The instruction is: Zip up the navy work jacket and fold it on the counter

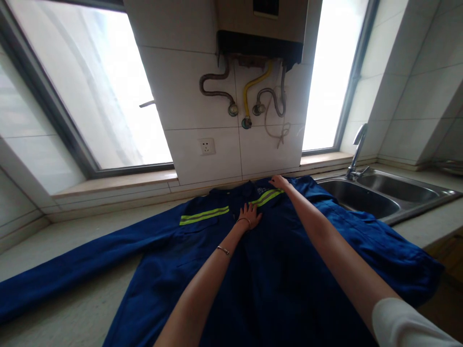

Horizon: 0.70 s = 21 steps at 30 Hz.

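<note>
A dark blue work jacket (275, 260) with yellow-green and grey reflective strips lies spread over the counter, its collar toward the wall. My left hand (249, 217) rests flat near the middle of its chest, fingers spread, beside the right-hand strip. Farther up, my right hand (280, 182) has its fingers curled on the cloth near the shoulder, just above the end of that strip; the fingertips are partly hidden. One sleeve (90, 255) stretches out to the left. The cloth on the right side is bunched and reaches the sink edge.
A steel double sink (376, 197) with a tap (356, 149) is set into the counter (90, 308) at the right. On the tiled wall hang a water heater (260, 29) with hoses and a socket (206, 146). Windows stand on both sides.
</note>
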### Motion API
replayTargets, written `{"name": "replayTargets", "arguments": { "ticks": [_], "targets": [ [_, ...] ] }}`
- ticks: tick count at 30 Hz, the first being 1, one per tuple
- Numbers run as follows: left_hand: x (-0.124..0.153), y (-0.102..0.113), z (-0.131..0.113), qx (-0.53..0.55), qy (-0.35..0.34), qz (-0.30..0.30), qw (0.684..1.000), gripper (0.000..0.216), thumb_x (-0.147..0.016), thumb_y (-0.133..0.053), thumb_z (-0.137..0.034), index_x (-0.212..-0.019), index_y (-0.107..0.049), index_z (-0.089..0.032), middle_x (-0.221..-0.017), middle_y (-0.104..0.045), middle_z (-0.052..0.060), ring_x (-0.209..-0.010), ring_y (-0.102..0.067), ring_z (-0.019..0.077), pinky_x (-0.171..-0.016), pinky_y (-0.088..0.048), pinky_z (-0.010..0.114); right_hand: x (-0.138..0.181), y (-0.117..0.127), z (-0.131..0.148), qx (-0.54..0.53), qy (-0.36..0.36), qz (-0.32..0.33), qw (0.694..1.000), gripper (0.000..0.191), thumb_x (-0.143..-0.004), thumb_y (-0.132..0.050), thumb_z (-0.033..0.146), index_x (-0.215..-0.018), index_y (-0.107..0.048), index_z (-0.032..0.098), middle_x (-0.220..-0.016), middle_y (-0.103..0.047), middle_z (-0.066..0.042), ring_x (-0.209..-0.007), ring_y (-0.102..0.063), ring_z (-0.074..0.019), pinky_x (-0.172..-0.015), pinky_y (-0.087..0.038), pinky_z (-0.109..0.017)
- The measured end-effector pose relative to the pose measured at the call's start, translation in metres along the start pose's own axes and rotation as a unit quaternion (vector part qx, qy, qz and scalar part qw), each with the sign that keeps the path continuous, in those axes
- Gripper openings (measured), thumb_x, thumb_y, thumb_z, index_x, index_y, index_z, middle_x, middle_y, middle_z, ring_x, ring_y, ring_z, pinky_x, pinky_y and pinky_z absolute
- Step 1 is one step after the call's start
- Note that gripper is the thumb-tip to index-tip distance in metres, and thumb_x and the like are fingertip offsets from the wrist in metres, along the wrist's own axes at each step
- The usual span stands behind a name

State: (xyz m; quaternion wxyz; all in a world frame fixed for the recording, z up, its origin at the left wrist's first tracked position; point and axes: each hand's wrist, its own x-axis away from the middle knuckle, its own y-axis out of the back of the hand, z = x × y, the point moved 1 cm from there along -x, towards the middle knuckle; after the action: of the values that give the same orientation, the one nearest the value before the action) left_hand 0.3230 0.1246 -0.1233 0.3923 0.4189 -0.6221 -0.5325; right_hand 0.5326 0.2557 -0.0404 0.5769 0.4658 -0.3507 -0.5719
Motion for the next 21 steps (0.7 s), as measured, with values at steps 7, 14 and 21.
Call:
{"name": "replayTargets", "arguments": {
  "ticks": [7, 14, 21],
  "targets": [
    [0.004, -0.008, 0.006, 0.015, 0.008, 0.03, 0.999, 0.068, -0.087, -0.016, -0.062, -0.148, -0.011, -0.032, -0.155, -0.005, 0.003, -0.138, -0.004, 0.0415, -0.104, -0.012, 0.066, -0.003, 0.0, -0.032, 0.023, -0.05, -0.043, 0.998, 0.036, -0.095, -0.038, 0.036, -0.114, -0.064, 0.018, -0.115, -0.063, -0.012, -0.107, -0.057, -0.0208, -0.085, -0.042, -0.026],
    [0.013, -0.004, 0.004, 0.022, 0.024, 0.031, 0.999, 0.066, -0.086, -0.02, -0.062, -0.147, -0.016, -0.035, -0.155, -0.008, 0.001, -0.137, -0.005, 0.0432, -0.104, -0.011, 0.065, -0.003, -0.015, -0.037, 0.033, -0.061, -0.018, 0.997, 0.036, -0.096, -0.037, 0.034, -0.114, -0.064, 0.018, -0.115, -0.063, -0.013, -0.108, -0.057, -0.0208, -0.086, -0.043, -0.025],
    [0.01, -0.008, 0.005, 0.009, 0.03, 0.021, 0.999, 0.064, -0.086, -0.021, -0.061, -0.146, -0.018, -0.038, -0.155, -0.012, 0.0, -0.137, -0.009, 0.0428, -0.104, -0.012, 0.065, 0.0, 0.02, -0.075, 0.069, -0.017, 0.052, 0.996, 0.04, -0.092, -0.045, 0.043, -0.11, -0.065, 0.013, -0.115, -0.063, -0.015, -0.107, -0.057, -0.0225, -0.092, -0.04, -0.028]
  ]
}}
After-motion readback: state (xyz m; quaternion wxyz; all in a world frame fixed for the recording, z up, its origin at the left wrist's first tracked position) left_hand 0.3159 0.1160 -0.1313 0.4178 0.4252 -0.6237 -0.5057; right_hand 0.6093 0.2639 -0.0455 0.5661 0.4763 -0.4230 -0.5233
